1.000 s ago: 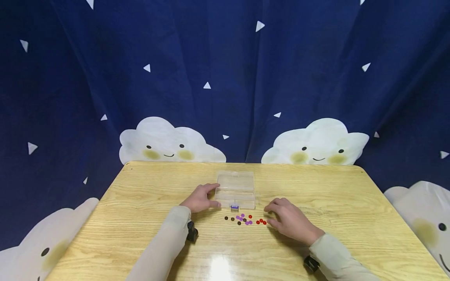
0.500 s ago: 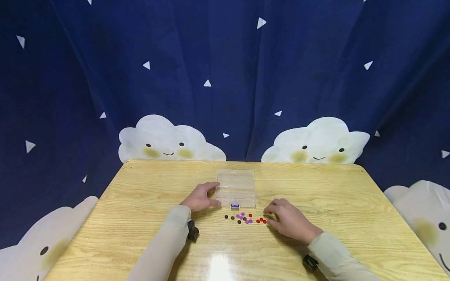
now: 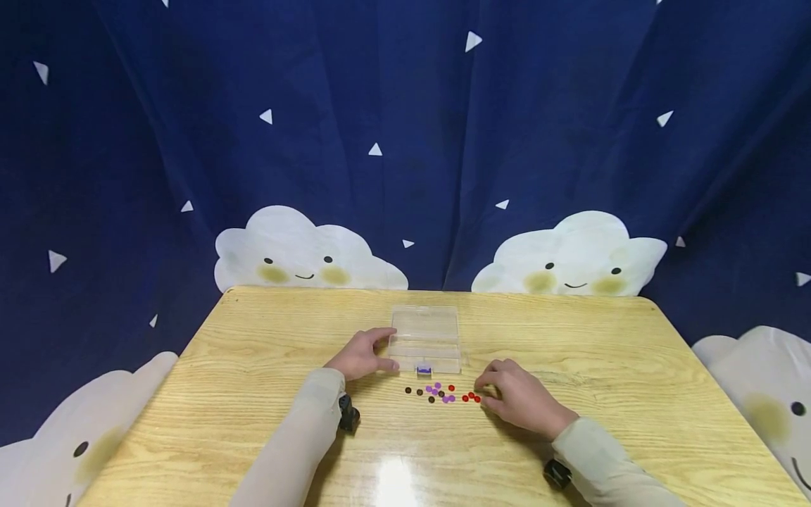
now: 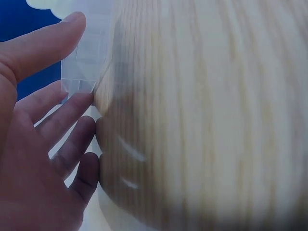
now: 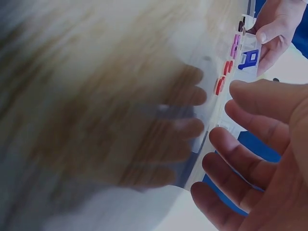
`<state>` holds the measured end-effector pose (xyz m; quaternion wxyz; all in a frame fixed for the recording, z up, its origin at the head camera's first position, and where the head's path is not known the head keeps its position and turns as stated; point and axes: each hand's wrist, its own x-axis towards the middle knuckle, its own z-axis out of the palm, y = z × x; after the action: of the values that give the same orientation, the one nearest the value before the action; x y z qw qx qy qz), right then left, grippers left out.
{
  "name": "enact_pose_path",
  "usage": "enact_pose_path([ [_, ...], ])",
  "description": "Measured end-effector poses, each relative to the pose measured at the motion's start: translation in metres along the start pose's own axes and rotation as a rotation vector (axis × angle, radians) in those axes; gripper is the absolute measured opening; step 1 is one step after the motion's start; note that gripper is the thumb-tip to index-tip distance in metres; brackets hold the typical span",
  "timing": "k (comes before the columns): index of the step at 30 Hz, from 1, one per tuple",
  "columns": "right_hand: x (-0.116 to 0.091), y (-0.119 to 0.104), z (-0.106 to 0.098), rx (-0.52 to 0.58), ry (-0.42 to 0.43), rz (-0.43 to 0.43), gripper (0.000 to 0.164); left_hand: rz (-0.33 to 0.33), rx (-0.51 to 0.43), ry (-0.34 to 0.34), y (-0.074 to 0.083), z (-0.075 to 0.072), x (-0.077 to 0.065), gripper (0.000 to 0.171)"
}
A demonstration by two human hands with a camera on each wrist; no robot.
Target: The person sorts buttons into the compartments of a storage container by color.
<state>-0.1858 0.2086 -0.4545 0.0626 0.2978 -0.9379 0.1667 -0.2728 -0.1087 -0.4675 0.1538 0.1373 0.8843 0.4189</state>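
A clear plastic box (image 3: 423, 345) stands with its lid raised in the head view, a purple-blue latch (image 3: 424, 370) at its front. My left hand (image 3: 360, 355) holds the box's left end, thumb at the front corner and index finger farther back. In front of the box lie small round discs like buttons: dark brown (image 3: 408, 390), purple (image 3: 438, 386) and red (image 3: 471, 396). Just right of the red ones, my right hand (image 3: 522, 396) hovers low with its fingers loosely bent. Nothing shows between its thumb and fingers (image 5: 224, 139) in the right wrist view.
The wooden table (image 3: 272, 317) reaches back to a dark blue curtain (image 3: 405, 141) with white clouds. A bright light reflection shows on the tabletop near the front. A black wrist device (image 3: 348, 413) sits on the left sleeve, another (image 3: 557, 474) on the right.
The head view has shifted slightly. The right hand has edged a little toward the red discs. The left hand, the box and the discs stay as they were.
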Motion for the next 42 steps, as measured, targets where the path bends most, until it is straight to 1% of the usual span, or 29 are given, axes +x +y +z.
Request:
enact_pose_path([
  [7, 0.0002, 0.0002, 0.0020, 0.011, -0.017, 0.025, 0.012, -0.007, -0.006, 0.004, -0.0007, 0.0004, -0.0004, 0.076],
  [13, 0.0017, -0.0001, 0.0027, 0.003, -0.009, 0.034, 0.012, -0.006, -0.015, 0.002, -0.0015, 0.0004, 0.0007, 0.076],
  [21, 0.0042, -0.0008, 0.0035, 0.022, -0.050, 0.075, 0.010, -0.010, -0.015, 0.004, -0.0010, 0.0000, 0.0005, 0.076],
  [25, 0.0049, -0.0008, 0.0042, 0.026, -0.058, 0.080, 0.010, -0.006, -0.021, 0.001, 0.0004, -0.0007, -0.0006, 0.076],
  [33, 0.0072, -0.0015, 0.0061, 0.007, -0.071, 0.085, 0.010, -0.012, -0.024, -0.001, 0.0003, -0.0012, -0.0014, 0.076],
  [42, 0.0080, -0.0039, 0.0077, -0.037, -0.050, 0.086, 0.011, -0.020, -0.007, -0.001, -0.0024, 0.0003, 0.0025, 0.077],
])
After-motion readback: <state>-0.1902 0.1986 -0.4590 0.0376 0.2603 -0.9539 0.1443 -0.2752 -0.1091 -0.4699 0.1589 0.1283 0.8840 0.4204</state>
